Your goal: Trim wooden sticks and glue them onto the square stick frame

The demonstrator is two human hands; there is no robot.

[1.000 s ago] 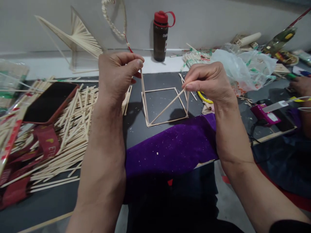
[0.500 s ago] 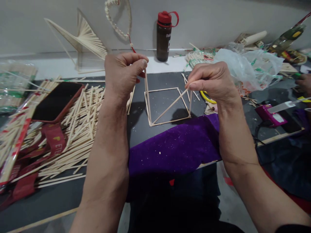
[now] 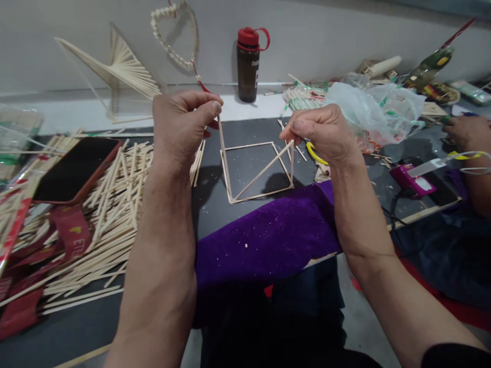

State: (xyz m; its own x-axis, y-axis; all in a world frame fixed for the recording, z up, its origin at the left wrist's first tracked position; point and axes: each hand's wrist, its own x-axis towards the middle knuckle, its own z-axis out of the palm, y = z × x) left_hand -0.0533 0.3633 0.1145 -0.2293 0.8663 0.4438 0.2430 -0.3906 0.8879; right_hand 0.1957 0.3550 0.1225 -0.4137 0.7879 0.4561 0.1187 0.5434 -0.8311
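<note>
On the dark table stands a frame of thin wooden sticks (image 3: pixel 263 193): a four-sided base with uprights and a slanting stick (image 3: pixel 261 173). My left hand (image 3: pixel 186 125) pinches the top of the upright stick (image 3: pixel 222 135) at the frame's left side between thumb and fingertips. Over the right front corner my right hand (image 3: pixel 320 130) is closed, thumb laid against the curled fingers. Just below those fingers, the slanting stick's upper end meets the right upright (image 3: pixel 292 163). Whether the right fingertips grip anything is hidden.
Many loose sticks (image 3: pixel 115 204), a phone (image 3: pixel 79 168) and a red lanyard (image 3: pixel 71 232) lie left. Purple cloth (image 3: pixel 264 240) covers the front edge. Behind are a bottle (image 3: pixel 248 71), a fan-like stick model (image 3: pixel 118 69) and plastic bags (image 3: pixel 376 110). Another person's hand (image 3: pixel 468 130) is at right.
The view has shifted slightly, moving the scene left. My right thumb has lifted off the stick joint, which now shows below the fingers. My left hand keeps its pinch.
</note>
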